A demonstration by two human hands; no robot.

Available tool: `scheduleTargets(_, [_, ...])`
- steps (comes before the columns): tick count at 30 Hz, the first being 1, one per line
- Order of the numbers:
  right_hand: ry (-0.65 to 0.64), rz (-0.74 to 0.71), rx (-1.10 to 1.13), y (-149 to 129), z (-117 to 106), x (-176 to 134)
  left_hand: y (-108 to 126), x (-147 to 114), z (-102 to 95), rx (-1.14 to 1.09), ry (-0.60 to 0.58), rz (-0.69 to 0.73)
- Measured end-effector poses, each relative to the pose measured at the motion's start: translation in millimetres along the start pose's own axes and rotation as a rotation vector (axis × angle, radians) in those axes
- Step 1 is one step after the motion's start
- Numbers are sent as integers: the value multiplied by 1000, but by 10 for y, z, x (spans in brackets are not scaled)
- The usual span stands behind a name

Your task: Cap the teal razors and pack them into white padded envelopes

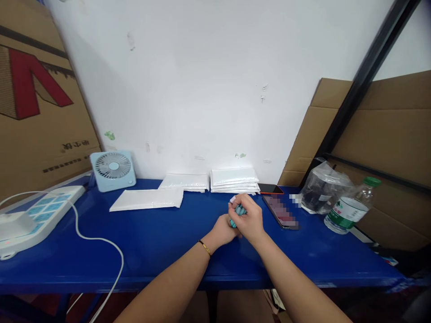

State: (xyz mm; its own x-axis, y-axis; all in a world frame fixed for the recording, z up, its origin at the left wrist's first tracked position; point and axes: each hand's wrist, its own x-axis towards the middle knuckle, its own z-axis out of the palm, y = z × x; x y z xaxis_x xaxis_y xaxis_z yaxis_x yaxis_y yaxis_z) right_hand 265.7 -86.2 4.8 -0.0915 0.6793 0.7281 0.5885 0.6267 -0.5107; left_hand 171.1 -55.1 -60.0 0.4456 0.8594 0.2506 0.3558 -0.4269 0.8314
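Both of my hands meet above the front middle of the blue table (151,251). Cupped in my left hand (222,231), which wears a bracelet on its wrist, are small teal pieces (239,210); their exact kind is too small to make out. My right hand (249,217) lies over the left one, fingers bent and closed around the same spot. A small pale piece (232,200) shows at its fingertips. The right fingers partly cover the teal pieces. Just right of the hands lies a phone (279,211) with a partly blurred screen.
White padded envelopes (235,176) are stacked by the wall, and a single envelope (146,199) lies to their left. A light blue fan (113,170) and a power strip (50,211) with a white cable stand left. On the right are a plastic bag (325,186) and a bottle (348,208).
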Motion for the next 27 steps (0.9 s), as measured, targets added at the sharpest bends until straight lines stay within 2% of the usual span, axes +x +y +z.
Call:
scheduleTargets(2, [-73, 91, 0, 63, -139, 12, 16, -55, -61, 87, 6, 9])
scheduleTargets(4, [-203, 217, 39, 144, -333, 38, 54, -76, -155, 339, 47, 39])
scheduleTargets(6, [-401, 356, 173, 229, -520, 61, 122, -67, -264, 690, 59, 127])
scheduleTargets(8, [-641, 537, 375, 300, -628, 49, 213, -46, -354, 939, 34, 282])
scheduleTargets(10, [-930, 734, 623, 341, -616, -26, 310, -33, -403, 1058, 19, 477])
scheduleTargets(12, [-1201, 903, 898, 344, -503, -168, 387, -40, -419, 1101, -16, 683])
scheduleTargets(13, [-1277, 967, 1036, 331, -426, -255, 413, -50, -422, 1100, -48, 779])
scheduleTargets(16, [-1278, 1087, 1339, 247, -206, -502, 425, -97, -450, 1050, -141, 950])
scheduleTargets(19, [-1178, 1108, 1539, 126, -93, -622, 372, -141, -520, 1018, -159, 922])
scheduleTargets(21, [-1155, 1130, 1545, 59, -73, -614, 338, -161, -568, 1009, -156, 888])
scheduleTargets(24, [-1147, 1115, 1245, 43, -83, -509, 352, -183, -595, 1000, -129, 852])
scheduleTargets(25, [-1131, 1071, 1055, 64, -92, -457, 381, -189, -588, 1016, -113, 819])
scheduleTargets(27, [-1083, 874, 542, 133, -122, -340, 466, -202, -560, 1075, -98, 685])
